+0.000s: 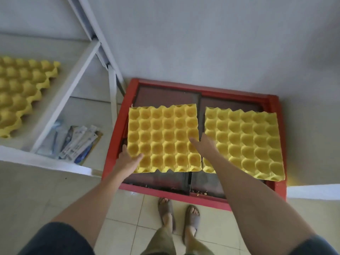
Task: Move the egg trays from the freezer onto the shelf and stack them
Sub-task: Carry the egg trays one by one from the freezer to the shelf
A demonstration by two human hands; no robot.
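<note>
We saw two yellow egg trays lying side by side on the glass lid of the red freezer (pixel 274 100). The left hand (pixel 128 159) gripped the near left corner of the left tray (pixel 163 138), with the thumb lying on its top and the fingers hidden below the edge. The right hand (pixel 204 144) was at the right edge of the same tray, in the narrow gap between both trays; its thumb rested on the top of this tray, and we could not tell how the other fingers lay. The right tray (pixel 244 142) was just beside this hand, on its right, and no hand held it. Far to the left of the left hand, a third tray (pixel 22 94) lay on the white shelf (pixel 60 100). Under the shelf, some packets (pixel 77 142) lay on the tiled floor (pixel 128 214).
</note>
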